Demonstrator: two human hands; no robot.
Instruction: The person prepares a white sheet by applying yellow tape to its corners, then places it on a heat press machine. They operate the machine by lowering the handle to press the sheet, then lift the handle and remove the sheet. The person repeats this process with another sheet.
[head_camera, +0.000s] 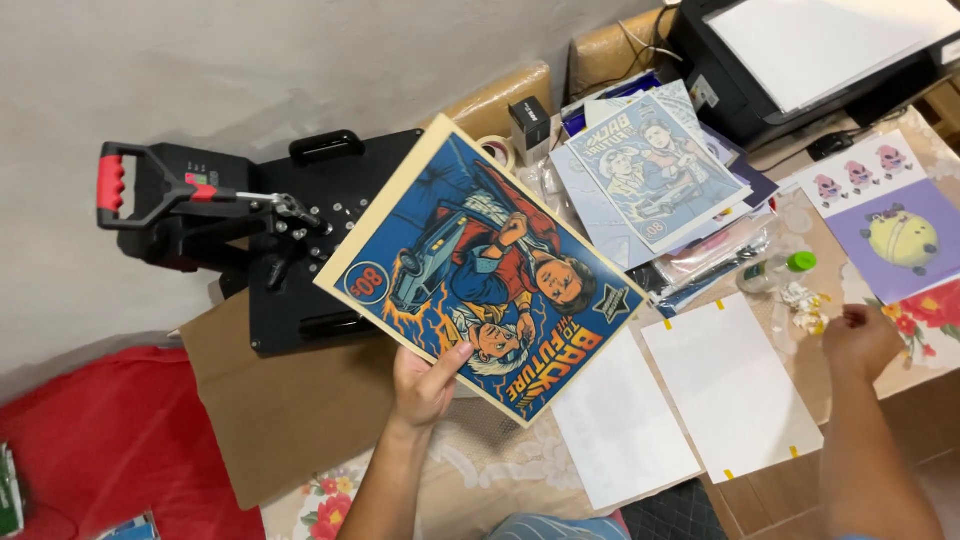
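A printed board (480, 265) (blue and orange comic artwork) is held up by its lower edge in the left hand (425, 385), raised over the table's (470, 470) left part beside the heat press (290, 230). The right hand (860, 342) is loosely closed near crumpled tape scraps (805, 305) at the table's right edge; whether anything is gripped cannot be told. Two white sheets (730, 385) lie between the hands.

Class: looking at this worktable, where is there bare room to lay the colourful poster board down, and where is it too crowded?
Bare room: the brown cardboard sheet below the heat press, beside the left hand. Two white sheets lie flat nearer the right hand. Crowded: the pile of prints by the printer.
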